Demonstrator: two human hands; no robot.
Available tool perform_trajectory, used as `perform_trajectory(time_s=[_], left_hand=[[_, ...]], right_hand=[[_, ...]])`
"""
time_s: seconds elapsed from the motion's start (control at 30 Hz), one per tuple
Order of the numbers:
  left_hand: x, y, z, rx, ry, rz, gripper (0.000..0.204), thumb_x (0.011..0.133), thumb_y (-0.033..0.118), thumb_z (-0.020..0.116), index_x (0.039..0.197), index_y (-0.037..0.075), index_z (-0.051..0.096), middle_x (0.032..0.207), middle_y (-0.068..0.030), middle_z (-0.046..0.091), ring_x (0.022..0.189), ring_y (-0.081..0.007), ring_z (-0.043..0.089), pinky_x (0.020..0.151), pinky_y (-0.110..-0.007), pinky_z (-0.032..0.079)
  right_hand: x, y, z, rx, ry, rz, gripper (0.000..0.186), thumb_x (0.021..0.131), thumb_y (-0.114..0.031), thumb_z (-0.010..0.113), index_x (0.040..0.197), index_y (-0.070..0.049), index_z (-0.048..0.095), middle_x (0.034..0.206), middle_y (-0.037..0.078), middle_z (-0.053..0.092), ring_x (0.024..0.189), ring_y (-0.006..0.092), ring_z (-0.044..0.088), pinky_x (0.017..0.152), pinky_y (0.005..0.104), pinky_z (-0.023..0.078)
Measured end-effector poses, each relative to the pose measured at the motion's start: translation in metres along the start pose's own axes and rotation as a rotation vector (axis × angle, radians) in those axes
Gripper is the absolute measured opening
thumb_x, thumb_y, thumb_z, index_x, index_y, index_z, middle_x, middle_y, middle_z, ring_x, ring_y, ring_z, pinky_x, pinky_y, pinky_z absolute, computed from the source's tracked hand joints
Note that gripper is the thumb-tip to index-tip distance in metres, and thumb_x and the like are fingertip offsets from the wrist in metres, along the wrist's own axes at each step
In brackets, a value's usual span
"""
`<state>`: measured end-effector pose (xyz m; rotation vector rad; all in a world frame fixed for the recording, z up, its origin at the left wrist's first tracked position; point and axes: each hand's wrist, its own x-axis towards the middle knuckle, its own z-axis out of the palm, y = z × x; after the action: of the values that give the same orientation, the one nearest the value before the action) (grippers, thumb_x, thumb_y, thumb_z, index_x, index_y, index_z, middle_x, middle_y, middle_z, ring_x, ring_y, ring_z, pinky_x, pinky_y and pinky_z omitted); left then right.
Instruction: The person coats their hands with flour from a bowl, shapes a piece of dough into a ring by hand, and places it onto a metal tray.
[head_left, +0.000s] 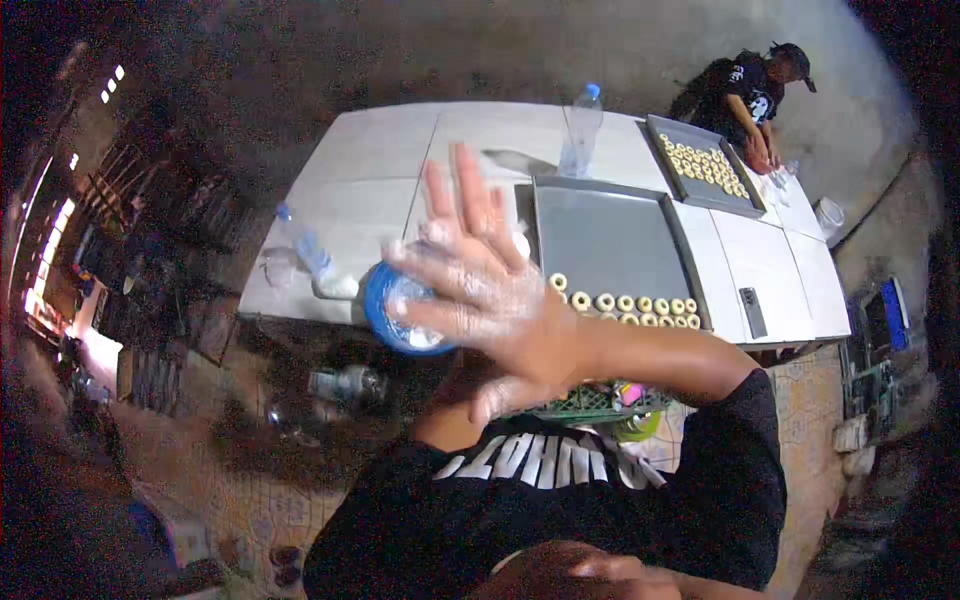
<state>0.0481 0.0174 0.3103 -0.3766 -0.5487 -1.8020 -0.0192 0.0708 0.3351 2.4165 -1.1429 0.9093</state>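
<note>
Evidently, my right hand [505,300] grips nothing: fingers spread wide, reaching leftward across my front, skin whitened by a powdery or doughy film. Probably held loose because the coating would smear onto anything touched. My left hand [474,205] appears mostly masked behind it; fingers point up and apart, but whether the palm holds anything I cannot tell.

Placement notes. Blue bowl [375,306], with white contents, at the near edge of the worktop [485,130], partly hidden by my right fingers; presumably set close for easy reach. Large grey tray [610,235] lies just right of it. Pale dough rings [582,300] line its near side in rows, likely spaced so they do not stick. Second tray [690,129], bearing more rings, lies farther right, near a co-worker's hands [762,156]. Clear bottle [582,135] stands upright, capped, perhaps against spills.
</note>
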Motion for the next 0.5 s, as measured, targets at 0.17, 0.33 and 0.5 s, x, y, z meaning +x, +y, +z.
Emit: perform_trajectory(time_s=[0.17, 0.33, 0.5], left_hand=[[-0.015, -0.009, -0.007, -0.561, -0.036, -0.161, 0.089, 0.1, 0.072, 0.033, 0.167, 0.021, 0.005, 0.174, -0.0071, 0.006, 0.159, -0.0303, 0.01, 0.127, -0.05, 0.007], [0.0, -0.046, -0.061, 0.143, -0.222, -0.008, 0.105, 0.089, 0.08, 0.044, 0.167, 0.022, 0.006, 0.175, -0.0092, -0.001, 0.16, -0.0307, -0.004, 0.128, -0.051, 0.005], [-0.023, -0.055, -0.044, -0.527, -0.058, -0.415, 0.093, 0.096, 0.076, 0.034, 0.167, 0.02, 0.012, 0.174, -0.0038, 0.01, 0.16, -0.0284, 0.008, 0.126, -0.05, 0.012]], right_hand=[[-0.008, 0.037, -0.007, -0.015, 0.02, 0.232, 0.096, 0.092, -0.078, 0.044, 0.161, -0.012, 0.033, 0.169, 0.022, 0.02, 0.155, 0.0468, 0.017, 0.121, 0.0666, 0.011], [-0.008, 0.005, 0.008, 0.018, -0.162, 0.126, 0.093, 0.094, -0.08, 0.036, 0.161, -0.016, 0.033, 0.17, 0.018, 0.022, 0.155, 0.0454, 0.019, 0.123, 0.065, 0.014], [-0.02, 0.065, 0.005, -0.011, 0.023, 0.353, 0.085, 0.095, -0.076, 0.037, 0.16, -0.021, 0.036, 0.168, 0.018, 0.026, 0.152, 0.0489, 0.024, 0.121, 0.0707, 0.01]])
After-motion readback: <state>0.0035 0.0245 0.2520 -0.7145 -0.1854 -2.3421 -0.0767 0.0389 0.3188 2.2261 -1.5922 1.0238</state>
